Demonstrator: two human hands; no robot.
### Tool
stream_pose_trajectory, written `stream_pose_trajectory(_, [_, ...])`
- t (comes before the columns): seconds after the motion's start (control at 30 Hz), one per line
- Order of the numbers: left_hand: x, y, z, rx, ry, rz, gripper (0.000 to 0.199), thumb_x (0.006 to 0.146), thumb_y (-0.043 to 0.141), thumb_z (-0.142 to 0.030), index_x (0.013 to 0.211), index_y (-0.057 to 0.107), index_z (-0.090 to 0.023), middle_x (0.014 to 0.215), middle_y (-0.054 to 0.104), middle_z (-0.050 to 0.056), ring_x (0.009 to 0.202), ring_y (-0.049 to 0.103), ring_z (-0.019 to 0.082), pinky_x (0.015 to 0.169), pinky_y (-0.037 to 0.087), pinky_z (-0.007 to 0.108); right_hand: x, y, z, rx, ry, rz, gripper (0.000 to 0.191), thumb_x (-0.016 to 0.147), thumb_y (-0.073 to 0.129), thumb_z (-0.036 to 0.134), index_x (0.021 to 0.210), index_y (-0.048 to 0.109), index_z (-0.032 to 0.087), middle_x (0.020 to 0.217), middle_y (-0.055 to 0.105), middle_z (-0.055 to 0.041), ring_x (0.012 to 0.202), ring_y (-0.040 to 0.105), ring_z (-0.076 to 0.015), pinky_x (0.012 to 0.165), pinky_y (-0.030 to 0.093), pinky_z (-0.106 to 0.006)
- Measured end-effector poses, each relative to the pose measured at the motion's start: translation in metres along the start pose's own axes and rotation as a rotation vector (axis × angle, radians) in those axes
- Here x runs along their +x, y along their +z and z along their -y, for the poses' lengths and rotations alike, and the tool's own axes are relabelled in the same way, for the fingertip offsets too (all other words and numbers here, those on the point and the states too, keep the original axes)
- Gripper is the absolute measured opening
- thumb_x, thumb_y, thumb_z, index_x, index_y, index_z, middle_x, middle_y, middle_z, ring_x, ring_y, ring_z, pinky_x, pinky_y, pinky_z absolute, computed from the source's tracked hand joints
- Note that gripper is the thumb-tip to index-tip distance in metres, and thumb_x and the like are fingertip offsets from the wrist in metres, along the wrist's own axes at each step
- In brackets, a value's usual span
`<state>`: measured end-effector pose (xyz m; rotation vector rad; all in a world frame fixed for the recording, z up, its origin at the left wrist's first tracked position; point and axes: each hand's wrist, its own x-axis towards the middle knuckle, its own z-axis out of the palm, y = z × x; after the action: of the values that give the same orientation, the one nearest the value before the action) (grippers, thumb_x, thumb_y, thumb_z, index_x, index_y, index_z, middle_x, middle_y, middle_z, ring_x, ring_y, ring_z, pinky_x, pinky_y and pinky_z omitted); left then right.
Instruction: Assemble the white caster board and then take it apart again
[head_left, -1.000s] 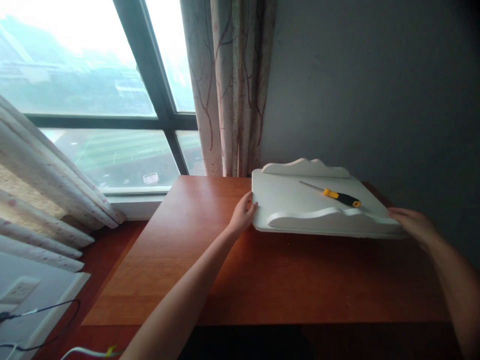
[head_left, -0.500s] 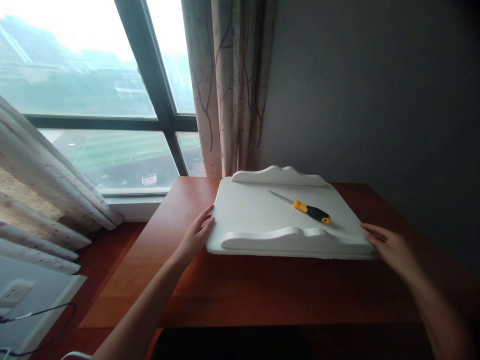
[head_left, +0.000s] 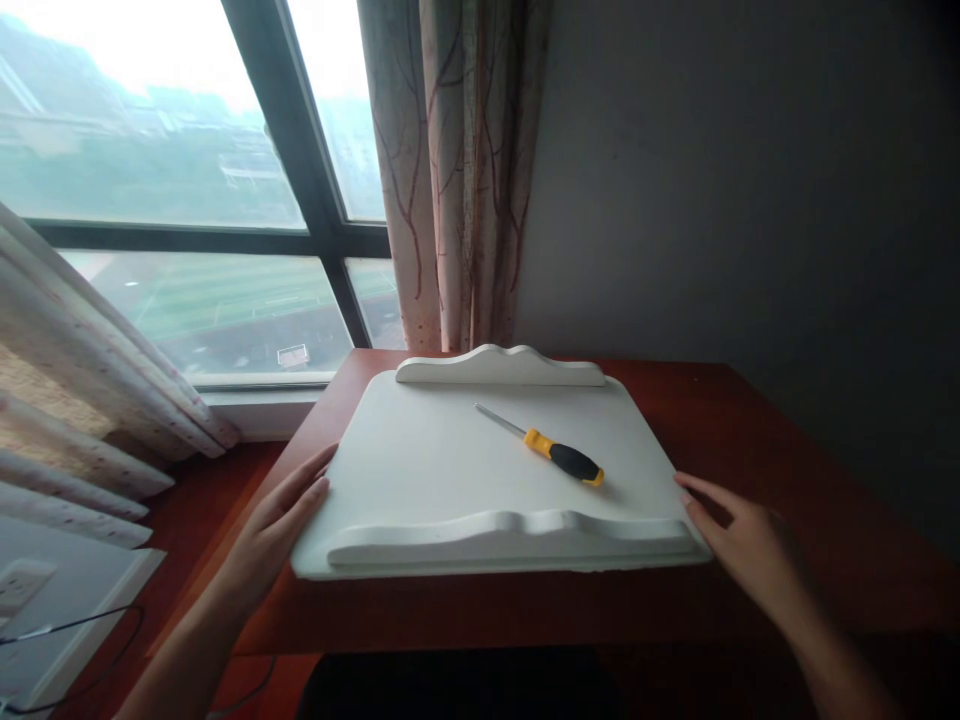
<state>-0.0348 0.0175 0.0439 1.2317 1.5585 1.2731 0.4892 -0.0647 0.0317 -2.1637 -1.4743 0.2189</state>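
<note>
A flat white board [head_left: 420, 450] with two raised wavy-edged strips, one along its far side and one along its near side, is between my hands. My left hand [head_left: 281, 520] grips its left edge, thumb on the side and fingers partly hidden by the board. At the right edge, near the front corner, my right hand [head_left: 739, 530] holds it with thumb and fingertips. A screwdriver [head_left: 566, 457] with a black and yellow handle lies across the board's top, its metal shaft pointing to the far left. Neither hand touches the screwdriver.
Under the board is a reddish-brown wooden table [head_left: 750, 430]. A window [head_left: 210, 310] and patterned curtains [head_left: 472, 180] stand behind and to the left, with a grey wall [head_left: 712, 180] at the right. A socket [head_left: 22, 588] and cables are at lower left.
Both hands have brought the white board nearer to me and to the left. The screwdriver has travelled along on top of it.
</note>
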Motion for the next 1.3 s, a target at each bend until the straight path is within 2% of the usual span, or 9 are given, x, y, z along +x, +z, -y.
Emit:
stream_pose_trajectory(0.13, [0.003, -0.018, 0.008, -0.040, -0.104, 0.071, 0.073, 0.065, 0.083, -0.062, 0.129, 0.070, -0.029, 0.127, 0.073, 0.005, 0.120, 0.067, 0.033, 0.078, 0.064, 0.026, -0.012, 0.004, 0.009, -0.011, -0.067, -0.011, 0.044, 0.086, 0.051, 0.053, 0.110, 0.079, 0.028, 0.112, 0.078, -0.0059, 0.104, 0.073, -0.0318, 0.089, 0.058, -0.041])
stream_pose_trajectory(0.33, [0.004, -0.024, 0.009, -0.085, -0.162, 0.063, 0.079, 0.061, 0.086, -0.061, 0.130, 0.069, -0.028, 0.125, 0.074, 0.005, 0.103, 0.074, 0.032, 0.067, 0.064, 0.025, 0.001, 0.000, 0.016, -0.112, -0.117, -0.014, 0.042, 0.088, 0.049, 0.050, 0.106, 0.078, 0.026, 0.111, 0.078, -0.0067, 0.102, 0.073, -0.0333, 0.085, 0.058, -0.046])
stream_pose_trajectory(0.47, [0.001, -0.020, 0.006, -0.134, -0.190, 0.070, 0.082, 0.062, 0.085, -0.061, 0.134, 0.066, -0.027, 0.123, 0.075, 0.005, 0.097, 0.075, 0.030, 0.063, 0.063, 0.023, 0.016, 0.002, 0.057, -0.061, -0.363, -0.096, 0.039, 0.093, 0.048, 0.045, 0.109, 0.075, 0.021, 0.118, 0.074, -0.0096, 0.112, 0.068, -0.0309, 0.097, 0.054, -0.046])
stream_pose_trajectory(0.63, [0.000, -0.020, 0.012, -0.163, -0.182, 0.070, 0.077, 0.066, 0.085, -0.057, 0.135, 0.066, -0.028, 0.126, 0.074, 0.004, 0.101, 0.074, 0.028, 0.066, 0.062, 0.019, 0.026, 0.012, 0.129, 0.086, -0.559, 0.175, 0.029, 0.096, 0.055, 0.041, 0.108, 0.073, 0.023, 0.115, 0.073, -0.0068, 0.107, 0.067, -0.0250, 0.091, 0.055, -0.037])
stream_pose_trajectory(0.8, [0.003, -0.025, 0.022, -0.158, -0.189, 0.078, 0.076, 0.070, 0.082, -0.057, 0.138, 0.063, -0.031, 0.130, 0.072, 0.003, 0.103, 0.074, 0.029, 0.064, 0.062, 0.020, 0.036, 0.026, 0.162, -0.031, -0.677, 0.261, 0.027, 0.093, 0.062, 0.041, 0.112, 0.072, 0.024, 0.109, 0.072, -0.0064, 0.103, 0.066, -0.0256, 0.091, 0.052, -0.038])
stream_pose_trajectory(0.97, [0.003, -0.025, 0.023, -0.163, -0.182, 0.079, 0.080, 0.070, 0.082, -0.057, 0.142, 0.060, -0.029, 0.132, 0.071, 0.004, 0.104, 0.073, 0.029, 0.066, 0.062, 0.019, 0.040, 0.031, 0.168, -0.178, -0.663, 0.274, 0.018, 0.089, 0.065, 0.032, 0.103, 0.074, 0.025, 0.099, 0.071, -0.0044, 0.096, 0.067, -0.0241, 0.079, 0.050, -0.032])
stream_pose_trajectory(1.13, [0.001, -0.023, 0.019, -0.186, -0.192, 0.068, 0.077, 0.068, 0.084, -0.055, 0.138, 0.063, -0.029, 0.131, 0.071, 0.003, 0.105, 0.073, 0.028, 0.065, 0.061, 0.017, 0.038, 0.024, 0.164, -0.120, -0.607, 0.239, 0.010, 0.081, 0.066, 0.029, 0.087, 0.073, 0.025, 0.089, 0.071, -0.0014, 0.080, 0.066, -0.0195, 0.067, 0.047, -0.028])
stream_pose_trajectory(1.23, [0.001, -0.023, 0.019, -0.205, -0.206, 0.071, 0.077, 0.068, 0.085, -0.053, 0.138, 0.063, -0.030, 0.129, 0.072, 0.004, 0.104, 0.073, 0.029, 0.061, 0.061, 0.018, 0.040, 0.015, 0.143, 0.027, -0.518, 0.171, 0.014, 0.080, 0.064, 0.031, 0.088, 0.073, 0.024, 0.091, 0.073, -0.0021, 0.078, 0.066, -0.0185, 0.071, 0.050, -0.029])
stream_pose_trajectory(1.3, [0.002, -0.023, 0.020, -0.213, -0.212, 0.072, 0.077, 0.068, 0.085, -0.053, 0.138, 0.063, -0.030, 0.128, 0.073, 0.003, 0.102, 0.074, 0.028, 0.060, 0.060, 0.017, 0.045, 0.008, 0.115, 0.112, -0.427, 0.094, 0.020, 0.081, 0.062, 0.035, 0.091, 0.073, 0.022, 0.092, 0.073, -0.0043, 0.079, 0.067, -0.0190, 0.072, 0.051, -0.030])
